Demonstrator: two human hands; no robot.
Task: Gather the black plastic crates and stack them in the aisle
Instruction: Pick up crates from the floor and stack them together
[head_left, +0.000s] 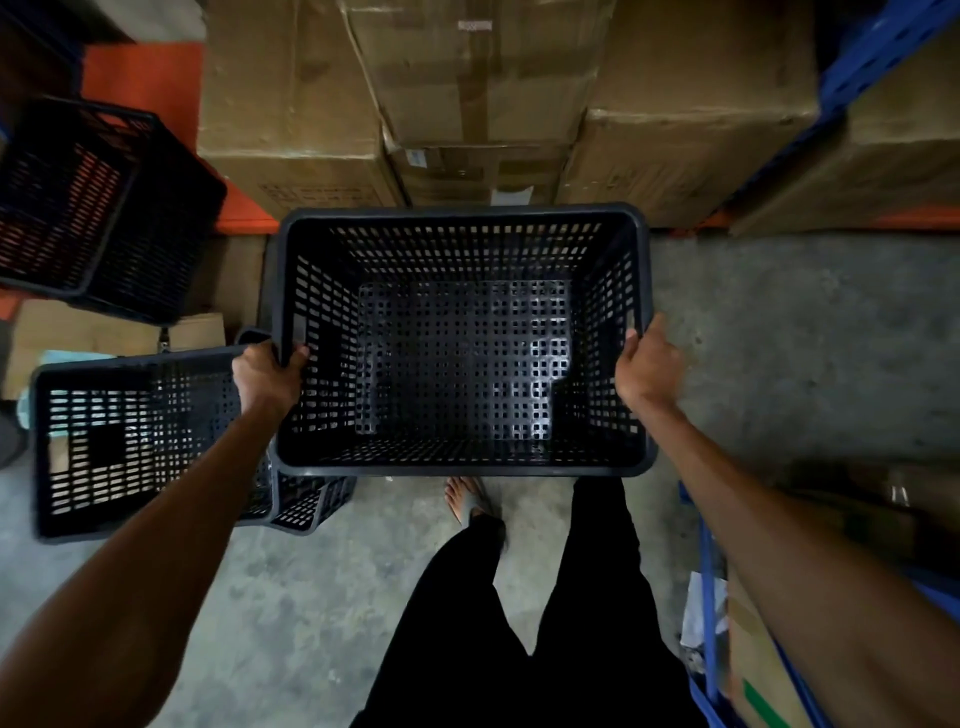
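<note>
Three black crates (462, 338), two hands (267, 376)

A grey concrete floor (779, 338) is running along the aisle, mottled and scuffed. A black plastic crate (140, 447) is lying tipped on it at the left, its open side facing up toward the camera, and a second crate (311, 501) is sitting partly under that one's right end. Flattened cardboard (78, 332) is lying on the floor just behind them. Large cardboard boxes (467, 104) are standing along the far edge on a low orange shelf beam (244, 218). The person's sandalled foot (470, 501) is standing on the floor near the middle. More boxes (758, 660) are resting low at the right.
</note>
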